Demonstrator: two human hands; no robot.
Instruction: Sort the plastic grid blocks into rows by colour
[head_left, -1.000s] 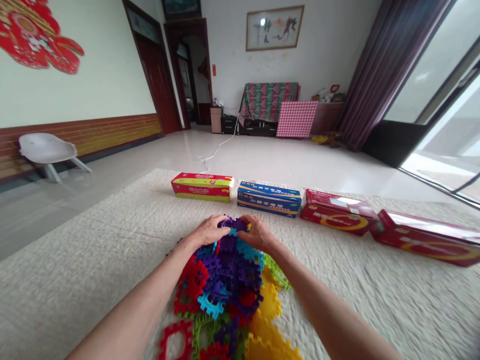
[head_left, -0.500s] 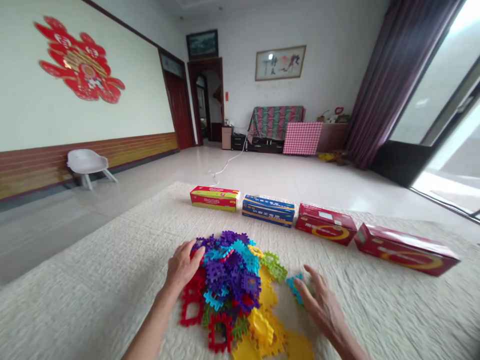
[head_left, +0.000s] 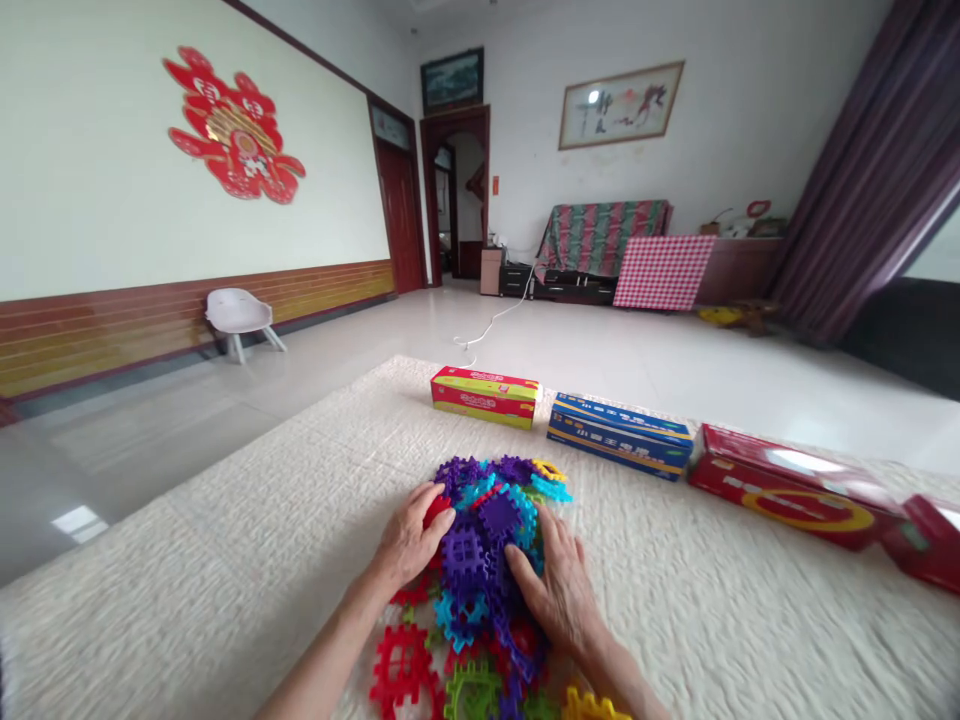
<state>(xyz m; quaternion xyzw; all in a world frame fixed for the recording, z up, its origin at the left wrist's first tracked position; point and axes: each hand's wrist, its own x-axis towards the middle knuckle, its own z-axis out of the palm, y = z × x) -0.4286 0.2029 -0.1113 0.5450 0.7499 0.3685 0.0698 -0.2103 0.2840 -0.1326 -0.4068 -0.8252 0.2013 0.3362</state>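
Purple plastic pieces [head_left: 463, 552] with notched edges fill the space between the person's two hands. The right hand [head_left: 559, 580] is spread, its thumb parted from the fingers, and lies along the pile's right flank; it is not closed around any piece. The left hand [head_left: 409, 535] bends loosely over a red piece [head_left: 436, 510] at the other flank, and whether it pinches that piece cannot be told. The palms seem set on opposite sides so that the loose, overlapping pieces do not slide apart. The heap thus lies between and partly under the hands, reaching a little beyond the fingertips toward the mat's far edge. On the near side of the grip, light blue pieces [head_left: 460, 615], a green piece [head_left: 474, 690] and a yellow piece [head_left: 589, 706] spread over the cream mat [head_left: 225, 580].

Farther out, a red-and-yellow box [head_left: 484, 398], a blue box [head_left: 619, 435] and two dark red boxes [head_left: 795, 485] form a row along the mat's far edge, perhaps lined up to sit within reach.
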